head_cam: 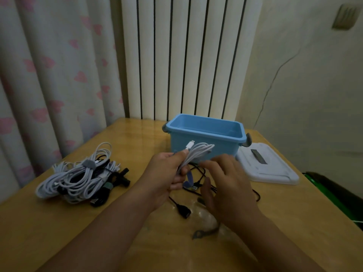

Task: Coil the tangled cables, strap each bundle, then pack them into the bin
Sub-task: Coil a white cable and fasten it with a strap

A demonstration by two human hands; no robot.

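Note:
My left hand [167, 172] grips a coiled white cable [198, 152] in front of the blue bin [204, 134]; its white plug sticks up above my fingers. A blue strap [189, 179] hangs below that hand. My right hand [225, 183] hovers just right of the coil with fingers spread, holding nothing. Under both hands a loose black cable [180, 207] lies on the wooden table [59, 222]. A pile of white and black cable bundles [78, 177], some strapped in grey, rests at the left.
The bin's white lid [269, 167] lies flat to the right of the bin. A clear plastic bag with a grey strap [206, 230] sits near my right wrist. Curtains and a radiator stand behind the table. A dark green object [337, 191] is past the right edge.

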